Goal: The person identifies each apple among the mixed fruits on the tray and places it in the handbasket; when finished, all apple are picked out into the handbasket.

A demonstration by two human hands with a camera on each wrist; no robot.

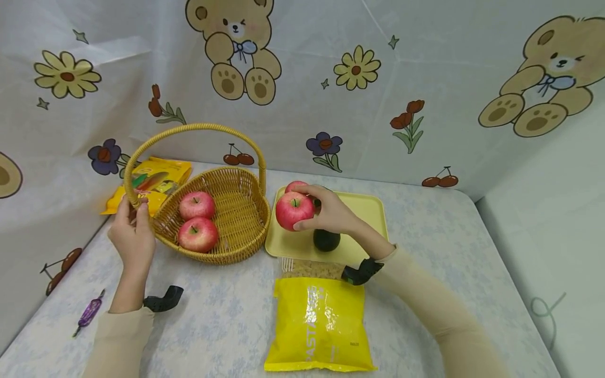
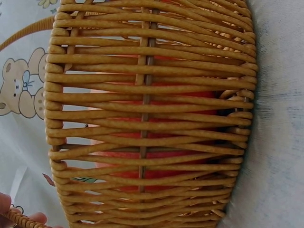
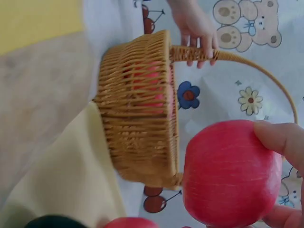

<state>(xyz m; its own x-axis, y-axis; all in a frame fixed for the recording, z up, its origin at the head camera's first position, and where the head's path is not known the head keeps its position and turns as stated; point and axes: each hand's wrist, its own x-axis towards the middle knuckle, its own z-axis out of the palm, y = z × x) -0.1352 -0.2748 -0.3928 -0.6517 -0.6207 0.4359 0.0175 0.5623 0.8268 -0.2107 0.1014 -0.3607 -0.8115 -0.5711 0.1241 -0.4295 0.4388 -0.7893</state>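
Note:
My left hand (image 1: 134,231) grips the wrapped handle (image 1: 198,126) of a wicker basket (image 1: 236,256) near its left end. Two red apples, a rear one (image 1: 196,205) and a front one (image 1: 198,234), lie in the basket's left half. In my right hand (image 1: 331,210) is a red apple (image 1: 294,211), pinched between thumb and fingers above the left part of a yellow tray (image 1: 378,223). Behind it on the tray another red apple (image 1: 295,185) shows partly. A dark, round avocado-like item (image 1: 326,240) sits under the hand. The right wrist view shows the held apple (image 3: 232,173) up close.
A yellow pasta bag (image 1: 321,325) lies in front of the tray. Behind the basket, at left, is a yellow printed packet (image 1: 163,176). A purple-wrapped candy (image 1: 90,313) lies near the left table edge. A patterned cloth wall (image 1: 302,68) stands behind the table.

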